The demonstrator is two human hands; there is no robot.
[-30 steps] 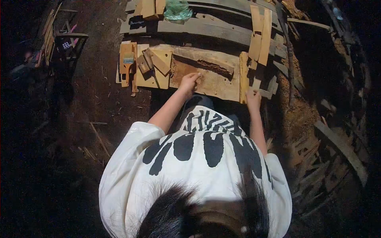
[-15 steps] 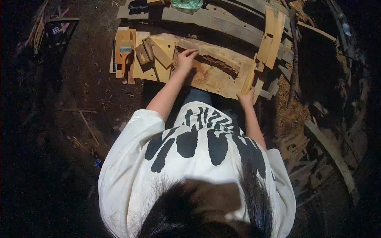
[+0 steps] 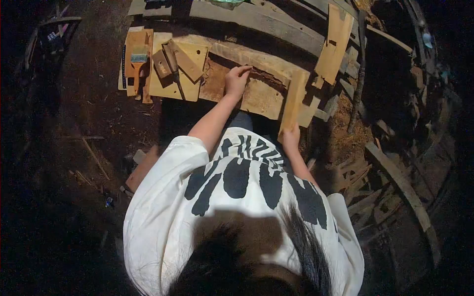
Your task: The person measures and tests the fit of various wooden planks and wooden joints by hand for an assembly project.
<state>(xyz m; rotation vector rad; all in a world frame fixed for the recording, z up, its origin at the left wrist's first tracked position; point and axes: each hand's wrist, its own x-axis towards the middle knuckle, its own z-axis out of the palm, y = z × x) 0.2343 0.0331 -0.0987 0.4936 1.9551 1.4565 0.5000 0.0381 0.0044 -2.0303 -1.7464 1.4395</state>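
Observation:
My right hand (image 3: 291,138) grips the lower end of a narrow wooden board (image 3: 294,98), which slants up and away over the right side of the workbench (image 3: 261,101). My left hand (image 3: 237,83) is closed in a pinch above the middle of the bench, beside a long dark, rough-edged gap in its top. Whatever the pinch holds, if anything, is too small to make out. Left of that hand, several wooden pieces (image 3: 190,63) and a dark thin tool (image 3: 177,74) lie on a pale yellow board (image 3: 160,89).
A paintbrush (image 3: 138,60) with an orange handle rests on boards at the bench's left. Long grey planks (image 3: 256,22) run along the back, with a green plastic bag at the top edge. Pale planks (image 3: 332,47) lie at the right. Scrap wood (image 3: 405,187) litters the dark ground.
My right hand has moved left, and the board it grips now shows its broad face. My left hand stays pinched, shifted slightly right over the bench. The whole view has shifted a little.

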